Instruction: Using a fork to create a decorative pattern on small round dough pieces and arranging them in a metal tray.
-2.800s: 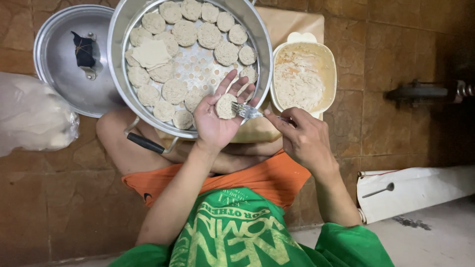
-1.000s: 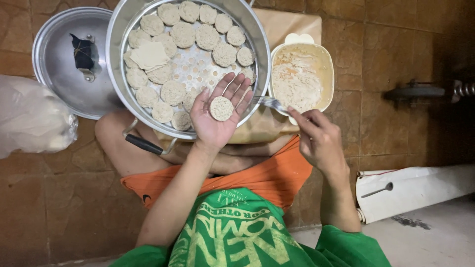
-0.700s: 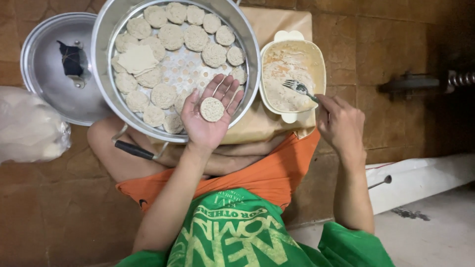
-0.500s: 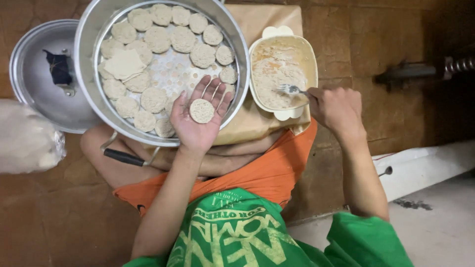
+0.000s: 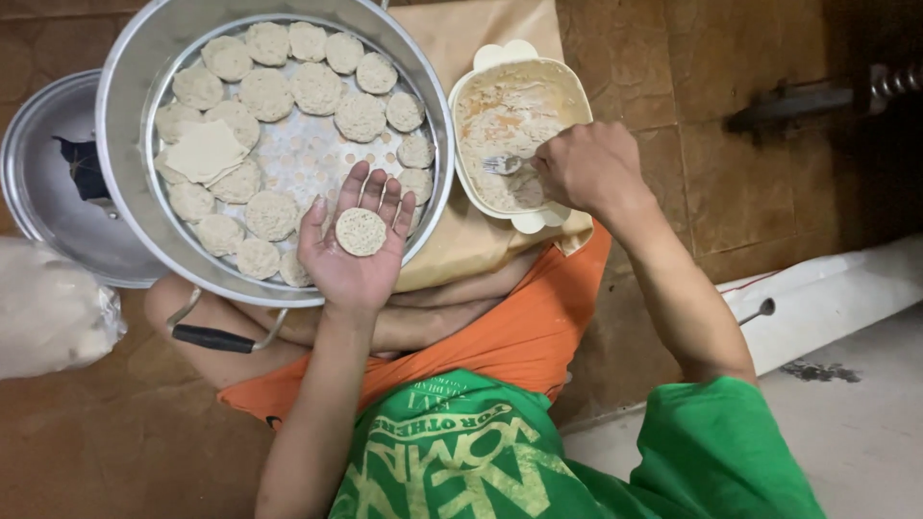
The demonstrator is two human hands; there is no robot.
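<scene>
Left hand [image 5: 358, 240] flat, palm up, round dough disc [image 5: 361, 232] resting on it above steamer tray [image 5: 135, 77]; right hand [image 5: 586, 165] clenched around fork [image 5: 502, 164] in cream bowl [image 5: 567, 86].

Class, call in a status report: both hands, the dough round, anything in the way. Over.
Left hand open, palm up, dough round resting on it above the steamer tray. Right hand gripping fork in the cream bowl. Nothing between them.

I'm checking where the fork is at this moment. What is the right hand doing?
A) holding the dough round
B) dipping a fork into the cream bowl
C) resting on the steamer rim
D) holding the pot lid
B: the right hand holds the fork inside the cream bowl.
</scene>
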